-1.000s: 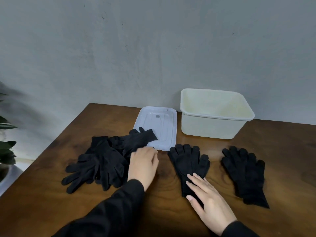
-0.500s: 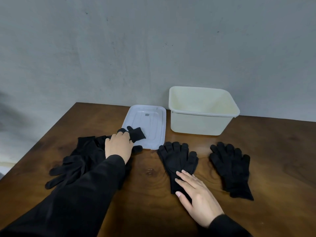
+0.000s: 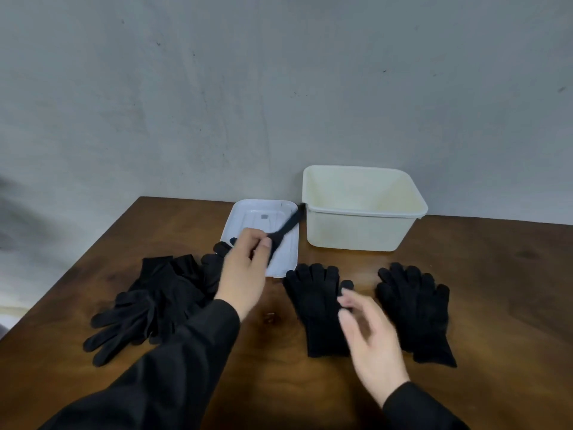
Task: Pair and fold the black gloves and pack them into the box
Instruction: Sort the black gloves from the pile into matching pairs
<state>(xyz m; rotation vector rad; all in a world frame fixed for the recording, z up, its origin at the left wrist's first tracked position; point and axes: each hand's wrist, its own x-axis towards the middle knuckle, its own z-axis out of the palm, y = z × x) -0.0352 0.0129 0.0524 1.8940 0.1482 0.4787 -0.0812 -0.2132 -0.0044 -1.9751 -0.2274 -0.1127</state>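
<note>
Pinching a limp black knit glove (image 3: pixel 283 232) in my left hand (image 3: pixel 245 271) above the white plastic lid (image 3: pixel 260 214); right hand (image 3: pixel 369 333) loose, holding nothing; my worry: the glove snags the lid.

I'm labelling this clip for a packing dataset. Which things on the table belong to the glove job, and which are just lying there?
Part of the job:
- glove pinched in the left hand
- heap of gloves at the left
- two flat glove stacks
- cream box, open, nothing visible inside
- right hand, over the middle stack

Lying about:
- white lid, beside the box
</note>
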